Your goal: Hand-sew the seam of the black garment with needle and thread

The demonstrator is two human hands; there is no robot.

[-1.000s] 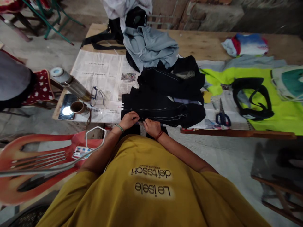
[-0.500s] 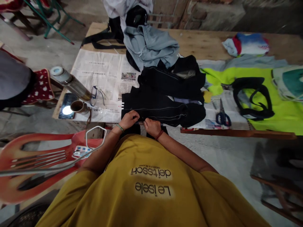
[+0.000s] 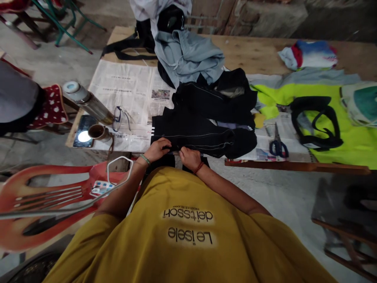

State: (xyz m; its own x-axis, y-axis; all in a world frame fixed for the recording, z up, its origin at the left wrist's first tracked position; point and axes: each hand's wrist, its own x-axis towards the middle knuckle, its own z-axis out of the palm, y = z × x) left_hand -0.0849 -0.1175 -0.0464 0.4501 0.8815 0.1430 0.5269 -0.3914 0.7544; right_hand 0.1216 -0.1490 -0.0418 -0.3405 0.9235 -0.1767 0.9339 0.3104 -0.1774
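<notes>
A black garment with pale stitch lines along its length lies flattened at the table's front edge. My left hand, with a green bracelet at the wrist, has its fingers bent together on the near edge of the cloth. A short gap to the right, my right hand, wearing a red beaded bracelet, is closed on that same edge. Whatever small thing may sit between the fingertips is too small to make out. More dark cloth hangs below the table edge near both hands.
On newspaper at the left are a steel flask, eyeglasses, a brown cup and a phone. Dark-handled scissors and a neon-yellow garment lie right. A grey garment is behind; a red chair stands left.
My left hand has shifted slightly left and away from my right hand, widening the gap between them. The right hand and the black garment look nearly unchanged.
</notes>
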